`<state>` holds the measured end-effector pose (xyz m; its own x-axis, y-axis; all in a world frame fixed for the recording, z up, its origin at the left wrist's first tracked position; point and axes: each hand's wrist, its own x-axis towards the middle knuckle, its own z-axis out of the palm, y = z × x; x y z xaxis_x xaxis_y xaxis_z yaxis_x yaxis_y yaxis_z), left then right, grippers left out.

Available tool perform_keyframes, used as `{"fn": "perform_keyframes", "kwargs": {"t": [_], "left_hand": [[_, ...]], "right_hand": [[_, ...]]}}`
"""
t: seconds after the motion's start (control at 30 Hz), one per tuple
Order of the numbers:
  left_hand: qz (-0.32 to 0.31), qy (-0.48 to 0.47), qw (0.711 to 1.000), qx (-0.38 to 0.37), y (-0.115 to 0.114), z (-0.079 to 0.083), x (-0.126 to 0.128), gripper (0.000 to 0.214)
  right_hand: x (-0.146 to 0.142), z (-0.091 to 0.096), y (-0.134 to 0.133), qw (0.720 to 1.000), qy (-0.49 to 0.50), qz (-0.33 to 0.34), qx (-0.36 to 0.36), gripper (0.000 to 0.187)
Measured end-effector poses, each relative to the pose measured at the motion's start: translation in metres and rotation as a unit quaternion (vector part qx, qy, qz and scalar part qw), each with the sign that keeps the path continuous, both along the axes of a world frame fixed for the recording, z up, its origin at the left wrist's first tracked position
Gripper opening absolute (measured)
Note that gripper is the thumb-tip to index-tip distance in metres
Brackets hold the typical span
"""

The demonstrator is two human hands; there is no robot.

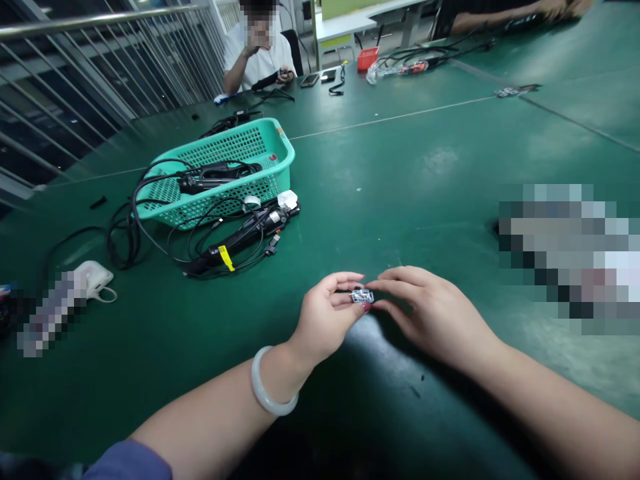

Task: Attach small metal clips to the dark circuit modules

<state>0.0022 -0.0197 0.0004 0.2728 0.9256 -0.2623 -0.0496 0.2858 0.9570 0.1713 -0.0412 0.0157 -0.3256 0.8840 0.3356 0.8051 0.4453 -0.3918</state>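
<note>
A small silver-and-black part (362, 295), rectangular with openings or raised details too small to make out, is held up over the green table between both hands. My left hand (327, 313) pinches it between thumb and fingers and wears a pale bangle (270, 383) at the wrist. From the other side, my right hand (425, 307) closes its thumb and fingertips on the part's right end. A few tiny dark bits (423, 378) lie on the tabletop (350, 413) below the right hand.
Left of centre stands a turquoise basket (280, 167) with black cabled devices in it. Before it lies a black handheld device (240, 237) with tangled cables. A white object (95, 279) lies at left. Two people sit across the table, near a red box (368, 59).
</note>
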Motion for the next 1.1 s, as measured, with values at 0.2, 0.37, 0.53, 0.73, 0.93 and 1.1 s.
{"fn": "perform_keyframes", "kwargs": {"t": [0.2,0.37,0.53,0.73,0.93,1.1], "left_hand": [[0.008,-0.034,0.999,-0.008,0.0,0.0,0.0,0.036],[0.033,-0.073,0.996,-0.036,0.001,0.001,0.001,0.034],[0.059,-0.16,0.983,-0.073,-0.003,0.003,0.005,0.034],[0.096,-0.192,0.971,-0.104,-0.007,0.006,0.009,0.03],[0.099,-0.172,0.976,-0.088,-0.011,0.007,0.012,0.031],[0.103,-0.155,0.978,-0.092,-0.01,0.008,0.004,0.029]], "right_hand": [[-0.002,0.0,0.001,1.0,0.002,0.004,0.011,0.022],[-0.005,0.002,0.0,0.999,-0.003,-0.006,0.032,0.022],[-0.009,0.002,0.0,0.997,-0.005,-0.025,0.071,0.023],[-0.012,-0.002,0.001,0.996,0.0,-0.048,0.073,0.022],[-0.017,-0.005,0.0,0.995,-0.015,-0.039,0.085,0.024],[-0.02,-0.007,-0.003,0.998,-0.008,-0.006,0.06,0.026]]}}
